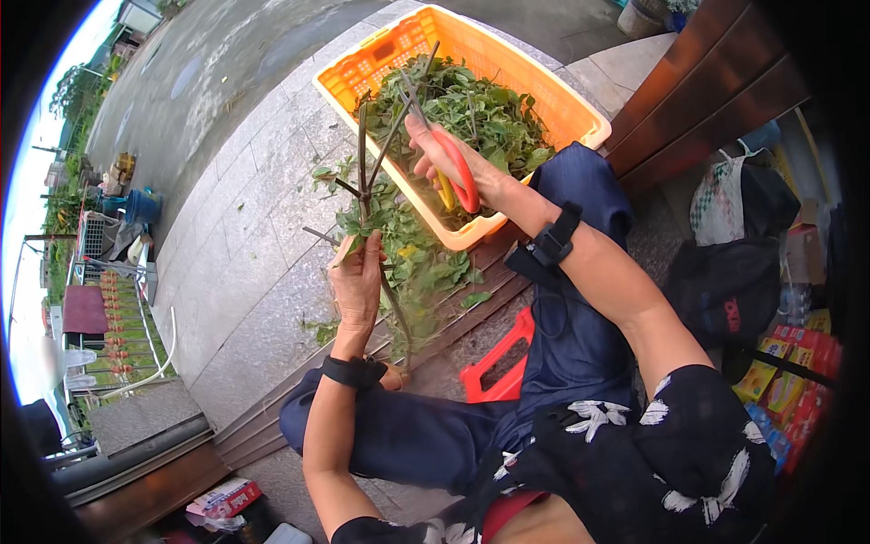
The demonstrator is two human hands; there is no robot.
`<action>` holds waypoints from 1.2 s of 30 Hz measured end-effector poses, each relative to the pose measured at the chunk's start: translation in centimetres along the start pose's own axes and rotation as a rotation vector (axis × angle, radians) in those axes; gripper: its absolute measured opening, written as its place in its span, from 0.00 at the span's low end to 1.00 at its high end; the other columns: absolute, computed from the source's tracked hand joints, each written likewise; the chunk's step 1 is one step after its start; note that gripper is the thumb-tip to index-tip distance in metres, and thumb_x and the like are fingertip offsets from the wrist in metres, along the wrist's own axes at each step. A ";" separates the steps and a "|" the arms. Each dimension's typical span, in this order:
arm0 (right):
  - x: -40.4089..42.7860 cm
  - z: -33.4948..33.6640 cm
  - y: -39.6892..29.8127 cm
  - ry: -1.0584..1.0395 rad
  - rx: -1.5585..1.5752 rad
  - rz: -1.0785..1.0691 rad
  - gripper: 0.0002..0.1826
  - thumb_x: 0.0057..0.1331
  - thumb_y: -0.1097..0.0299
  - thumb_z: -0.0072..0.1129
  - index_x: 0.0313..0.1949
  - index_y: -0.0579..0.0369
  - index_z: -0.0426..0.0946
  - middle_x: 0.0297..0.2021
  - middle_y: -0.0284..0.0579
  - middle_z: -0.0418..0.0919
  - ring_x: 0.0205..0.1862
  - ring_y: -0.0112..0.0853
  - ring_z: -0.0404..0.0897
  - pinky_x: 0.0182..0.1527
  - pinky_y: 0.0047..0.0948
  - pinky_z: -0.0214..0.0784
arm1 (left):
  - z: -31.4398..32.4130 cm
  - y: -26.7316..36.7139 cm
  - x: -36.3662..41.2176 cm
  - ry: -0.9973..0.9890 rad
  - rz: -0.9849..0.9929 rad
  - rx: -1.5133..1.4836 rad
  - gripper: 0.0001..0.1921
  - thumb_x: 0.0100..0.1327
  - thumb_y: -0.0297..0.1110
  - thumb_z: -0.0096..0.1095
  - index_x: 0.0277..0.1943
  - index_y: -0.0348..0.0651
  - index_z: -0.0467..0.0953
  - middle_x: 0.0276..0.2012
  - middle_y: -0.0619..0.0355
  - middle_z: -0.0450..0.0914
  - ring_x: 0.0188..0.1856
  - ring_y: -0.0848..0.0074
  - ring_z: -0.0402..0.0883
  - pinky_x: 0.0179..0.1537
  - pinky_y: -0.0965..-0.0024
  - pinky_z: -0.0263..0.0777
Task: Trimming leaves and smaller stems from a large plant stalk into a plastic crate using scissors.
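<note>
My left hand (358, 282) grips a branched plant stem (365, 204) that bears a few green leaves near my fingers. Several of its dark branches look cut short. In my right hand (455, 163) is a pair of scissors (459, 177) with red and yellow handles. The blades point up and away from me, close to one of the stem's upper branches; whether they touch it I cannot tell. Beyond both hands stands an orange plastic basket (578, 138), with a heap of green leaves (496, 109) inside. More leafy cuttings (408, 238) lie on the ground beside the basket.
A red plastic stool (496, 364) is partly seen between my knees. Brown metal door tracks (272, 401) cross the floor before me. To the right are a brown panel (700, 95), bags (727, 285) and packaged goods (788, 381). Grey paving (231, 258) extends at the left.
</note>
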State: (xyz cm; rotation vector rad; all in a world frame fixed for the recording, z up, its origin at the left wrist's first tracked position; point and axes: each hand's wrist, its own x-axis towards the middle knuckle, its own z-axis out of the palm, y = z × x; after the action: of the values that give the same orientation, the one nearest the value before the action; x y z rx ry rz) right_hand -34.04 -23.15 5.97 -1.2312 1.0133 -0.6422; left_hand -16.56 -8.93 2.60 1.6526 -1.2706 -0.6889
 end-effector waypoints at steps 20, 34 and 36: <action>1.5 -3.0 1.8 0.186 -0.313 0.010 0.38 0.59 0.27 0.38 0.25 0.56 0.68 0.16 0.35 0.66 0.18 0.24 0.68 0.23 0.25 0.63 | 3.2 -2.5 0.8 -0.157 0.042 0.063 0.06 0.63 0.24 0.49 0.39 0.34 0.73 0.21 0.56 0.69 0.23 0.84 0.65 0.25 0.76 0.64; 3.2 -3.9 4.0 0.232 -0.458 0.108 0.38 0.61 0.30 0.35 0.24 0.58 0.70 0.14 0.43 0.70 0.15 0.34 0.72 0.20 0.31 0.66 | 4.1 -0.9 1.4 -0.215 -0.133 -0.047 0.10 0.67 0.32 0.50 0.45 0.39 0.76 0.21 0.66 0.74 0.21 0.87 0.71 0.23 0.80 0.65; 3.5 -3.7 4.9 0.245 -0.362 0.118 0.39 0.60 0.29 0.36 0.24 0.60 0.71 0.14 0.43 0.70 0.14 0.33 0.71 0.19 0.30 0.65 | 4.2 -1.2 1.8 -0.199 -0.125 -0.095 0.09 0.67 0.34 0.52 0.43 0.39 0.76 0.21 0.66 0.74 0.21 0.86 0.72 0.23 0.80 0.65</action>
State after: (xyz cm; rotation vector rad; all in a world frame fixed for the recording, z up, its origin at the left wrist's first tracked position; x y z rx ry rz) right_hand -36.38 -26.62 0.22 -1.4149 1.4427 -0.5403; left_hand -19.09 -11.91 -0.09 1.6265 -1.2597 -0.9958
